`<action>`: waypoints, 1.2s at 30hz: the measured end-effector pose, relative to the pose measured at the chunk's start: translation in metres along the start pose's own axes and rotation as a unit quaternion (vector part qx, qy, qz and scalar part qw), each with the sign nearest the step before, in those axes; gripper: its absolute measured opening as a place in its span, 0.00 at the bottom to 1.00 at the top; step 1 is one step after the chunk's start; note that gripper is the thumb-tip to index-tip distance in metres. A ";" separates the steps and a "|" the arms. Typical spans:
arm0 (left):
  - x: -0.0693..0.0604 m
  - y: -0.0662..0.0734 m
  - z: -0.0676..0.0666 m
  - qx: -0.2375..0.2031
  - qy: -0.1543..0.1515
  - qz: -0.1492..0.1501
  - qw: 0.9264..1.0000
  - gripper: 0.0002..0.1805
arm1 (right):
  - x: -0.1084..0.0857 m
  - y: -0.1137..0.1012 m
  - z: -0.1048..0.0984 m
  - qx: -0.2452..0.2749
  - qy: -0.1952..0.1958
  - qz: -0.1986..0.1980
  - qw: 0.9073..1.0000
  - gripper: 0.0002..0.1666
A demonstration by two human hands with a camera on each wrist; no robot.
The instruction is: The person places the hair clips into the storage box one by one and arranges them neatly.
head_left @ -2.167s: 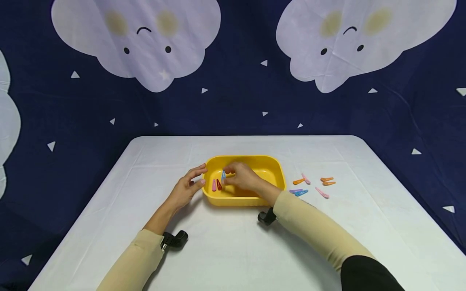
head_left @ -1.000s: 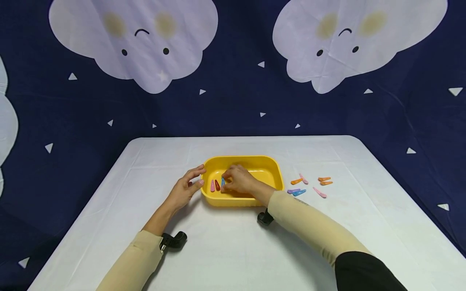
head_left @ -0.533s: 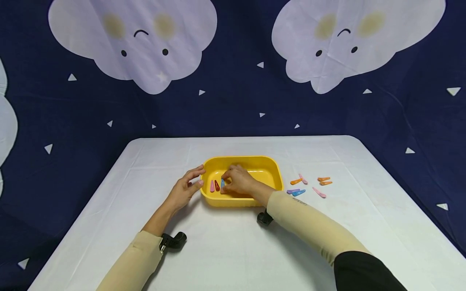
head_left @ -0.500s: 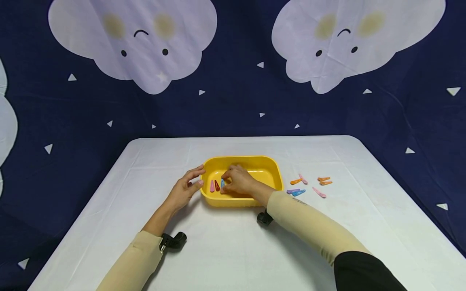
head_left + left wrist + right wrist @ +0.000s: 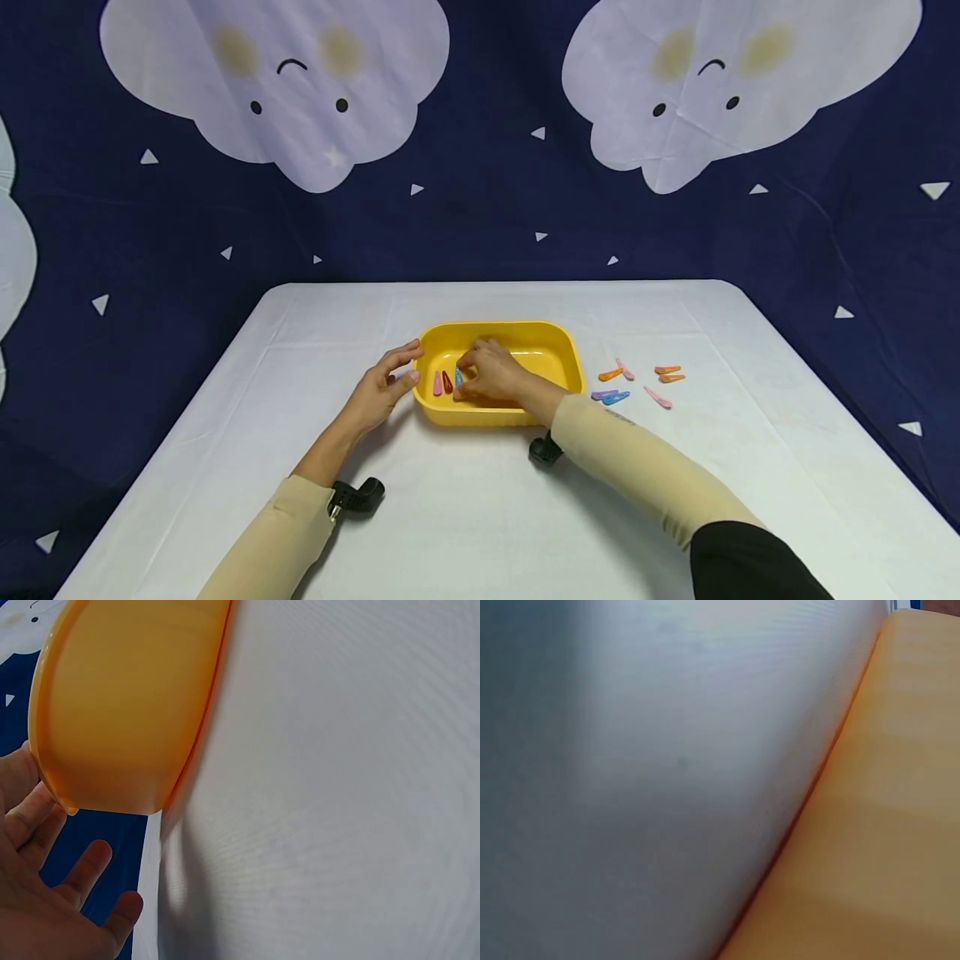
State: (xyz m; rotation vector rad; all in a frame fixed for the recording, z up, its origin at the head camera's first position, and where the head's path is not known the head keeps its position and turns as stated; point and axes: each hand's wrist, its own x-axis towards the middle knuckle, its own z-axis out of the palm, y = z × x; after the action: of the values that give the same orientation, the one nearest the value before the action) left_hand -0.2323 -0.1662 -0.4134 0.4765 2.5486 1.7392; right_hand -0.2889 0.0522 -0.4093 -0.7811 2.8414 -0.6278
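Observation:
In the head view a yellow tray [image 5: 495, 417] stands on the white table. My right hand [image 5: 495, 369] reaches inside it and pinches a blue hair clip [image 5: 459, 377] between thumb and fingertips, low over the floor of the tray. Left of that clip lie a dark red hair clip [image 5: 447, 382] and a pink hair clip [image 5: 437, 383], side by side. My left hand [image 5: 378, 392] touches the left end of the tray with its fingers spread; the left wrist view shows the fingers [image 5: 90, 866] fairly straight beside the wall. The right wrist view does not show the right hand.
Right of the tray lie several loose hair clips: orange [image 5: 611, 375], pink [image 5: 658, 397], purple [image 5: 602, 394] and blue [image 5: 616, 398] ones among them. A dark blue cloth [image 5: 480, 225] with clouds hangs behind the white table [image 5: 450, 517].
My right hand has lowered the blue hair clip from a raised position to beside the dark red one. Over the last half second hardly anything has moved. My left hand has stayed at the tray.

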 end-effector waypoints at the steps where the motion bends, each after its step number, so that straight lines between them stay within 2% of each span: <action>1: 0.000 0.000 0.000 0.001 0.000 -0.001 1.000 0.22 | 0.000 0.000 0.000 0.001 -0.001 0.000 1.000 0.30; 8: -0.001 0.002 0.001 -0.004 0.000 0.001 1.000 0.22 | -0.001 -0.002 -0.006 0.017 -0.005 -0.001 1.000 0.32; 15: -0.001 0.002 0.001 -0.006 0.000 0.007 1.000 0.22 | -0.002 0.000 -0.010 0.031 0.012 0.002 0.999 0.32; 24: 0.001 0.001 0.000 -0.006 -0.002 0.006 1.000 0.22 | -0.006 -0.003 -0.018 0.091 0.009 0.029 0.995 0.29; 33: 0.000 0.003 -0.001 0.001 0.001 0.005 1.000 0.22 | -0.014 -0.003 -0.032 0.113 0.030 0.015 0.993 0.31; 36: -0.001 0.002 -0.001 0.002 0.001 0.007 1.000 0.22 | -0.018 -0.003 -0.038 0.121 0.031 0.022 0.992 0.31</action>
State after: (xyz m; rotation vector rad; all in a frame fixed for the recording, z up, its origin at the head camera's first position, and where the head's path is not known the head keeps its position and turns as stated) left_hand -0.2313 -0.1662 -0.4110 0.4958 2.5568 1.7402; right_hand -0.2806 0.0729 -0.3730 -0.6659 2.7566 -0.9827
